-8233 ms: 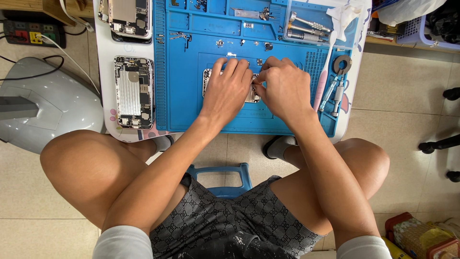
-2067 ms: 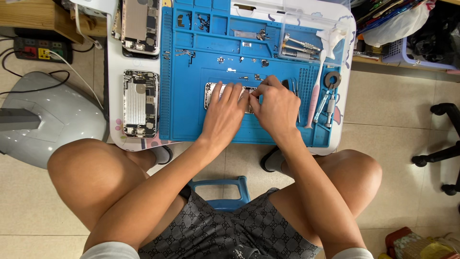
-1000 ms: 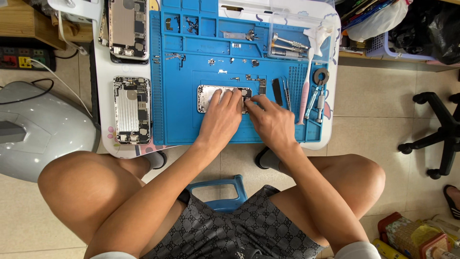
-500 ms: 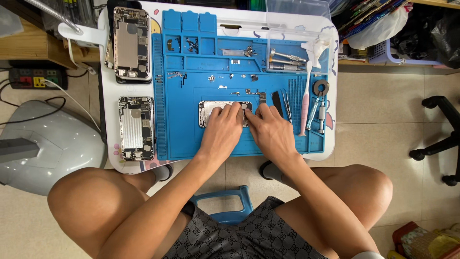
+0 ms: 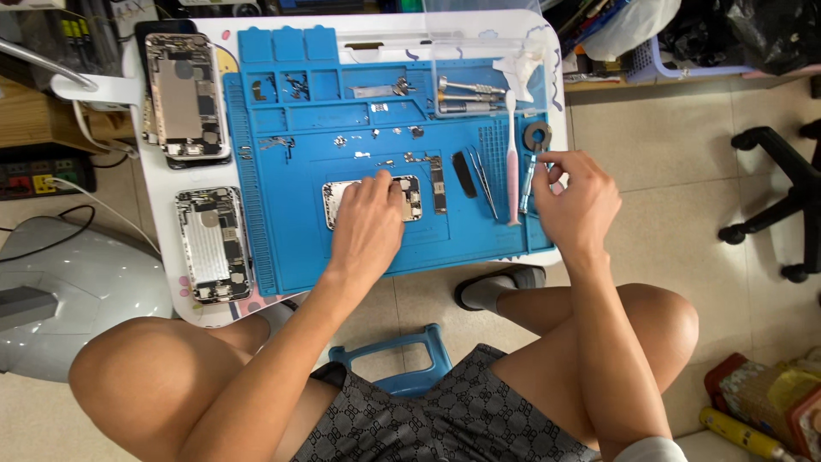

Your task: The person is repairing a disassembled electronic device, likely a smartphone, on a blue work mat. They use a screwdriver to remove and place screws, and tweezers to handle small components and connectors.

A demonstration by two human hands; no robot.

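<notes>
An opened phone [image 5: 410, 197] lies on the blue repair mat [image 5: 291, 248] that covers a small white table [image 5: 162, 214]. My left hand [image 5: 369, 221] lies flat on the phone and holds it down. At the mat's right edge, the thumb and forefinger of my right hand [image 5: 580, 201] pinch the upper end of a blue-handled tool [image 5: 526, 190] that lies on the mat. Between my hands lie a narrow circuit part [image 5: 438, 183], a black pry tool [image 5: 463, 174], tweezers [image 5: 484, 181] and a pink toothbrush [image 5: 511, 158].
Two more opened phones [image 5: 181, 96] [image 5: 212, 244] lie on the table's left side. Small screws and metal tools sit in the mat's upper trays, beside a grey ring [image 5: 538, 135]. A blue stool [image 5: 389, 359], a grey rounded housing [image 5: 77, 291] and a chair base [image 5: 782, 201] stand around.
My right hand left the phone and moved right to the blue-handled tool at the mat's edge. My left hand stayed on the phone. The view shifted down.
</notes>
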